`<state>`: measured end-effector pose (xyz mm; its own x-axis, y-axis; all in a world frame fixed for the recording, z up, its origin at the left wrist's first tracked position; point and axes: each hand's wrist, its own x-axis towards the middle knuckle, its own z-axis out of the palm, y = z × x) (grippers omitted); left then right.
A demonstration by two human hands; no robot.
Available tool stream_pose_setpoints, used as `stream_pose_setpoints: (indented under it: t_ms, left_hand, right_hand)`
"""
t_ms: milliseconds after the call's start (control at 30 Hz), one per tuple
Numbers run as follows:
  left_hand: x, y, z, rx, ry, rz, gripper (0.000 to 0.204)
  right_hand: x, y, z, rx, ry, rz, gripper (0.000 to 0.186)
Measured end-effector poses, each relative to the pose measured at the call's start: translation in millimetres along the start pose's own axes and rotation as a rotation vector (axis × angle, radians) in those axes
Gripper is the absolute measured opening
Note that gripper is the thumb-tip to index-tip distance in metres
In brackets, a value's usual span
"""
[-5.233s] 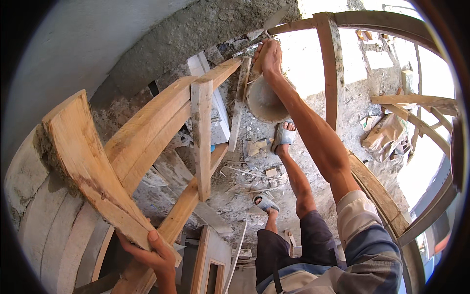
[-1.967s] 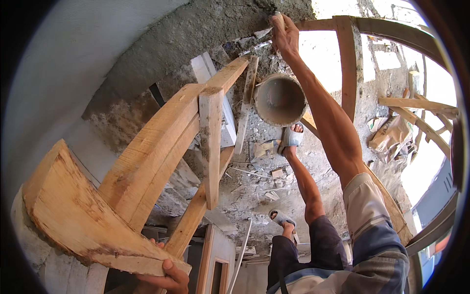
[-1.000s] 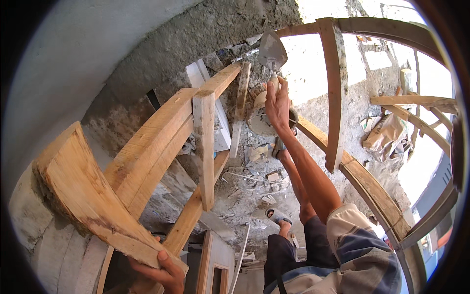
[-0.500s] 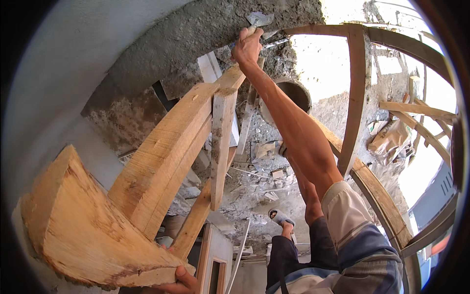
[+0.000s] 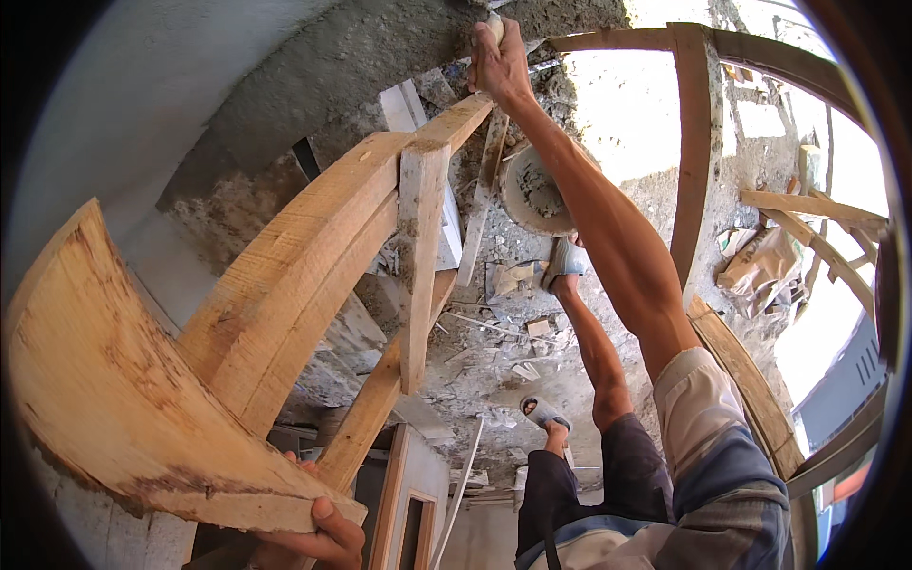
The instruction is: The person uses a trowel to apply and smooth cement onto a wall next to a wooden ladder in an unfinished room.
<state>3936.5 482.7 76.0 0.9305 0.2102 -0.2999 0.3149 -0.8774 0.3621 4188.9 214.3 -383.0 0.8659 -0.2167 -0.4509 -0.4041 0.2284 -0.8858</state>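
The right hand [image 5: 501,59], far from the body, is closed around the pale handle of a trowel [image 5: 495,26], whose blade is mostly cut off by the far edge of the view. The left hand [image 5: 331,534], near and to the left, grips the narrow near end of a broad wooden board [image 5: 171,389], thumb along the edge and fingers partly hidden behind. The board widens as it runs left, its outer end close to the left rim of the view.

The right forearm crosses above a bucket [image 5: 521,195], covering its right side and leaving the left part of its mouth open. Left of the bucket, a thick beam [image 5: 294,247] slants toward the right hand, with a short post [image 5: 423,256] against its right edge and a thin slat [image 5: 483,195] beyond. Rough grey mortar [image 5: 313,81] lies beyond the beam, bordering a smooth wall [image 5: 123,104] on the left. Open room lies between the forearm and an upright timber [image 5: 698,152] on the right; farther right is a crumpled bag [image 5: 763,266].
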Motion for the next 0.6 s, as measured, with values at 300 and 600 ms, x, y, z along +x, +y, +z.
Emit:
stream_pose_setpoints:
  t_ms: [300, 600]
  left_hand:
    - [3, 2, 1, -0.059, -0.007, 0.02, 0.068]
    - [3, -1, 1, -0.047, 0.029, -0.003, 0.075]
  right_hand:
    - [-206, -20, -104, -0.439, -0.034, 0.106, 0.041]
    - [-281, 46, -169, -0.83, 0.157, 0.124, 0.041]
